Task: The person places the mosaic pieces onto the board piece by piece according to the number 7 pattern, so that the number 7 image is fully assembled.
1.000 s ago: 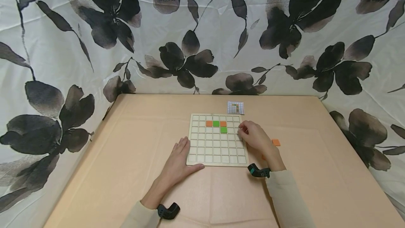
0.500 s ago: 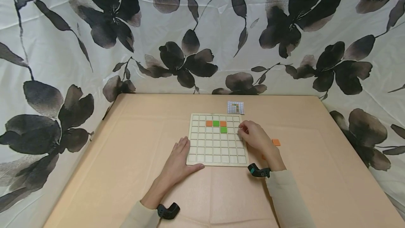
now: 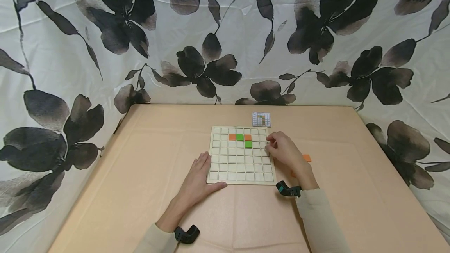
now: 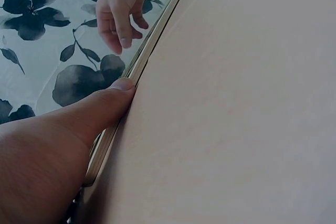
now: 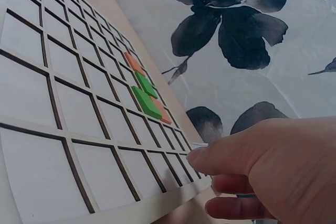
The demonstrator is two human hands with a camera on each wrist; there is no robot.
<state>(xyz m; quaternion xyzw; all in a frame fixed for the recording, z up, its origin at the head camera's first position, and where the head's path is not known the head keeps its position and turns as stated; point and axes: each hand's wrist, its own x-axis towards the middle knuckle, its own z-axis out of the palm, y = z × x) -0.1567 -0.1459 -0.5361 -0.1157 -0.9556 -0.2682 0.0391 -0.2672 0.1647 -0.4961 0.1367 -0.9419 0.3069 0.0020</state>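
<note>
A pale gridded board [image 3: 233, 176] lies on the table. In its upper part an orange tile [image 3: 232, 137], a green tile [image 3: 240, 137] and another orange tile [image 3: 247, 137] form a row, with a second green tile [image 3: 248, 144] just below the right one. My left hand [image 3: 197, 179] rests at the board's lower left corner, fingers extended along the left side, thumb on the front edge. Over the right edge hovers my right hand [image 3: 284, 149], fingers loosely bent; I see nothing between them. The right wrist view shows its thumb [image 5: 220, 156] near the board's edge.
A small printed grid card [image 3: 261, 119] lies behind the board. An orange tile [image 3: 307, 158] lies on the table right of my right hand, and another orange piece [image 3: 292, 174] is mostly hidden under that wrist. A floral cloth [image 3: 197, 18] hangs behind the table.
My right hand has shifted very slightly up, with its fingers a little further apart. The left hand, the board and the tiles stay where they were.
</note>
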